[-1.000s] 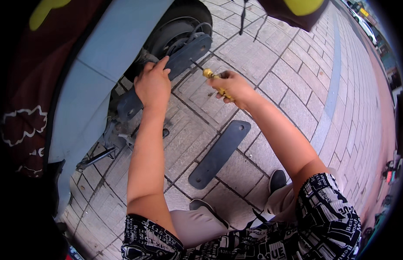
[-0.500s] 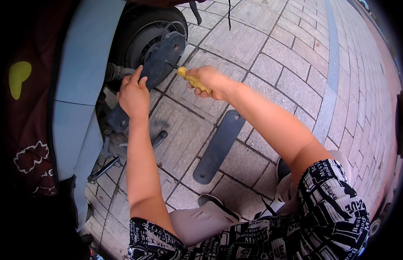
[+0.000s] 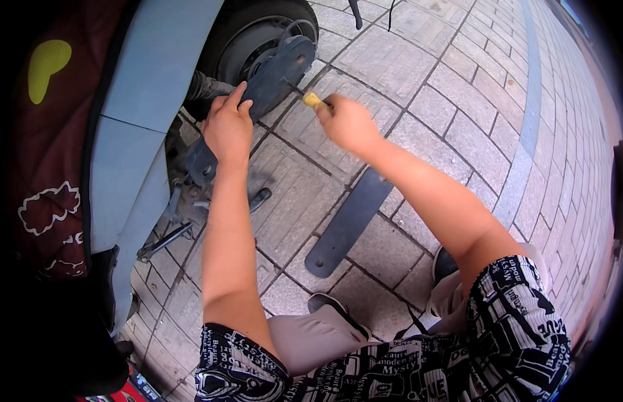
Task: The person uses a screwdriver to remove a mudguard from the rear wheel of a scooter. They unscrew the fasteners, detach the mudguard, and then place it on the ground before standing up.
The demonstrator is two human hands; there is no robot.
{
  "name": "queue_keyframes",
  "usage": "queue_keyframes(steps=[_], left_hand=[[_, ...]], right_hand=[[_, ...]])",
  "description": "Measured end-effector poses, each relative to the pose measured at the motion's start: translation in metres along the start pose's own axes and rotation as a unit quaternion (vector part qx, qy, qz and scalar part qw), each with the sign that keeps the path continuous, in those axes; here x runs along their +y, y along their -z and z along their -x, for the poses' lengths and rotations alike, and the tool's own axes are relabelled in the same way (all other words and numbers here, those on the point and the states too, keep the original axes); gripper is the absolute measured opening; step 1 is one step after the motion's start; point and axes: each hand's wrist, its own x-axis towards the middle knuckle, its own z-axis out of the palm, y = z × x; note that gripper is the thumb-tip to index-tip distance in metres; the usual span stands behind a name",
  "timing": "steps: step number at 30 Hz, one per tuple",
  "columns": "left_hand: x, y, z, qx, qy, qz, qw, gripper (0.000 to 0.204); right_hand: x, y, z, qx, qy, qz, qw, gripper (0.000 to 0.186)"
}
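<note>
A long dark grey panel [image 3: 274, 77] with rounded ends and a hole near each end stands tilted against the side of a wheel. My left hand [image 3: 228, 130] grips its upper edge at mid-length, fingers over the edge and thumb apart on the near face. In my right hand [image 3: 348, 124] is a screwdriver [image 3: 313, 100] with a yellow handle, mostly covered by my fingers. Its thin shaft points left and its tip meets the panel's face. A second, similar dark panel [image 3: 348, 221] lies flat on the paving below my right forearm.
The wheel [image 3: 258, 40] belongs to a vehicle with a light blue body panel [image 3: 134, 127] and a dark red cover [image 3: 57, 134] at the left. A metal stand [image 3: 165, 241] and a pedal-like lever [image 3: 260, 199] jut out low. My shoes [image 3: 335, 309] rest on the paving near the loose panel.
My right hand has turned about the screwdriver, and its knuckles now face up, hiding more of the handle. My left hand keeps its place on the panel. The whole view has shifted slightly.
</note>
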Motion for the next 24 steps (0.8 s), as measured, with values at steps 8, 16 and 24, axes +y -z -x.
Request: queue_keyframes(steps=[8,16,24], left_hand=[[-0.004,0.006,0.002,0.007,0.001,-0.009,1.000,0.035],[-0.012,0.018,0.053,0.108,-0.076,0.084,0.988,0.024],[-0.062,-0.032,0.130,-0.163,0.580,0.432,0.671,0.021]], right_hand=[[-0.004,0.009,-0.011,-0.156,-0.199,-0.304,0.919,0.037],[-0.001,-0.013,-0.001,-0.076,-0.145,-0.212,0.963,0.026],[-0.005,-0.010,0.000,-0.111,-0.176,-0.223,0.953,0.024]])
